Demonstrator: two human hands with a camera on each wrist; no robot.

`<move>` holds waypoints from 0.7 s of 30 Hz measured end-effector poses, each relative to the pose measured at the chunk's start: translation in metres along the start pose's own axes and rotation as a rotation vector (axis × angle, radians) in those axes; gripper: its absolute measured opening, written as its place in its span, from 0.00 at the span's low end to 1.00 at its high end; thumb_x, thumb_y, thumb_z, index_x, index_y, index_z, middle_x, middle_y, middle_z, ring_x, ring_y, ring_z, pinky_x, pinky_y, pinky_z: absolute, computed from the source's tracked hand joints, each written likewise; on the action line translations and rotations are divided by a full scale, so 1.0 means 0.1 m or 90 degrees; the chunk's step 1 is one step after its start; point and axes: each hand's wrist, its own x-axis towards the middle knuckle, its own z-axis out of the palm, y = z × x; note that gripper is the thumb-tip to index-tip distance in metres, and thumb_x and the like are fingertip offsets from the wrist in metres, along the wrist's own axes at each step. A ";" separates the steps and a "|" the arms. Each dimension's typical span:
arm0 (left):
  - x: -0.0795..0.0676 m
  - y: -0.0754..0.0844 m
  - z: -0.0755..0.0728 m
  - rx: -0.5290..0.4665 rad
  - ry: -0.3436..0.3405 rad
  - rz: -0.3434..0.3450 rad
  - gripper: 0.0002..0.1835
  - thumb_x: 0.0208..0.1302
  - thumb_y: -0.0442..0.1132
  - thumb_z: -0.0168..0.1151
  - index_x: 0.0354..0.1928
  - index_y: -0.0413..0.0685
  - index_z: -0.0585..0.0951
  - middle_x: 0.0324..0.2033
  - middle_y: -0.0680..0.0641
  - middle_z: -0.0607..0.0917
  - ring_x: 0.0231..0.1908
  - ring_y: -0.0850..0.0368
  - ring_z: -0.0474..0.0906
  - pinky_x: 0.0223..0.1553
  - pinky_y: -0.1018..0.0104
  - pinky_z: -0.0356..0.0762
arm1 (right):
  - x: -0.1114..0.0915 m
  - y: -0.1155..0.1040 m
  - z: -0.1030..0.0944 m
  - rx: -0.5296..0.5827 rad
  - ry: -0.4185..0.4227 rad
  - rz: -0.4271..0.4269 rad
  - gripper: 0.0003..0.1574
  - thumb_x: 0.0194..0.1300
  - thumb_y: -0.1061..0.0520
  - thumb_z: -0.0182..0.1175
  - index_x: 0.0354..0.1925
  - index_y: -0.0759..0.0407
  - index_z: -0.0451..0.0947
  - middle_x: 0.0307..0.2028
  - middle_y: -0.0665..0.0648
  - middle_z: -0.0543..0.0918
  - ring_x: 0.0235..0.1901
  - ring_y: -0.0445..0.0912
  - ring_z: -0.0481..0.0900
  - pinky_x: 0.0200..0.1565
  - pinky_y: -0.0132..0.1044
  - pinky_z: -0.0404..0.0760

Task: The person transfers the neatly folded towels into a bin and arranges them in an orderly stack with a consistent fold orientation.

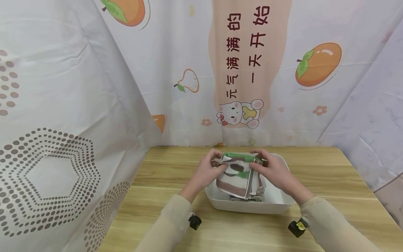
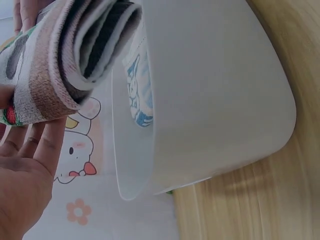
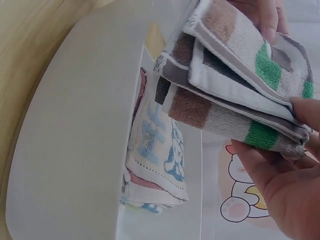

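A folded towel [image 1: 236,175] with brown, white, grey and green patches is held up over the white basin [image 1: 248,207]. My left hand [image 1: 210,167] grips its left edge, thumb on the front face and fingers behind. On the opposite side, my right hand [image 1: 273,168] pinches the other edge the same way. Several folded layers show along the towel's lower end in the right wrist view. Inside the basin lies another towel [image 3: 155,150], white with blue figures and a pinkish edge; in the head view the held towel hides it.
The basin stands on a wood-grain table [image 1: 163,189] near its back edge. Behind hangs a printed curtain [image 1: 176,42] with fruit and a cartoon figure; a dotted white cloth [image 1: 56,105] hangs at the left. A small black device [image 1: 195,222] sits at each wrist.
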 end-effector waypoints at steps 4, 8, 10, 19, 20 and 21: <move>-0.01 0.01 0.02 -0.028 -0.002 -0.019 0.15 0.68 0.36 0.66 0.53 0.49 0.74 0.50 0.48 0.81 0.42 0.57 0.83 0.41 0.66 0.81 | 0.00 0.00 0.00 0.006 0.012 0.006 0.30 0.72 0.47 0.65 0.67 0.52 0.71 0.42 0.56 0.81 0.40 0.47 0.82 0.38 0.35 0.81; -0.01 0.00 0.05 -0.065 -0.007 -0.028 0.17 0.68 0.37 0.66 0.54 0.48 0.73 0.49 0.48 0.80 0.40 0.56 0.83 0.38 0.66 0.81 | -0.01 0.01 -0.01 0.033 0.020 0.017 0.30 0.72 0.46 0.65 0.67 0.52 0.71 0.44 0.58 0.80 0.42 0.49 0.82 0.40 0.34 0.81; -0.01 -0.01 0.06 -0.082 -0.001 -0.034 0.17 0.68 0.37 0.67 0.54 0.49 0.73 0.49 0.48 0.80 0.39 0.56 0.83 0.38 0.66 0.81 | -0.01 0.01 -0.02 0.048 0.020 0.023 0.32 0.72 0.46 0.65 0.69 0.52 0.71 0.46 0.59 0.80 0.45 0.50 0.82 0.41 0.34 0.81; 0.00 0.01 0.15 -0.139 0.085 -0.069 0.16 0.66 0.37 0.67 0.53 0.49 0.75 0.52 0.48 0.81 0.46 0.54 0.85 0.44 0.64 0.84 | -0.02 0.07 0.01 0.092 -0.019 0.009 0.54 0.67 0.47 0.70 0.80 0.35 0.51 0.66 0.66 0.70 0.56 0.61 0.82 0.46 0.38 0.84; 0.01 0.02 0.16 -0.145 0.093 -0.069 0.16 0.66 0.36 0.67 0.53 0.48 0.75 0.52 0.47 0.81 0.46 0.53 0.85 0.44 0.64 0.84 | -0.03 0.08 0.01 0.098 -0.023 0.006 0.56 0.67 0.48 0.71 0.81 0.34 0.48 0.66 0.67 0.69 0.55 0.61 0.82 0.45 0.38 0.84; 0.01 0.02 0.17 -0.153 0.101 -0.068 0.16 0.66 0.36 0.67 0.53 0.47 0.75 0.52 0.47 0.81 0.46 0.53 0.85 0.44 0.64 0.84 | -0.03 0.08 0.02 0.107 -0.028 0.004 0.58 0.67 0.49 0.71 0.81 0.33 0.46 0.67 0.68 0.67 0.55 0.61 0.82 0.45 0.39 0.84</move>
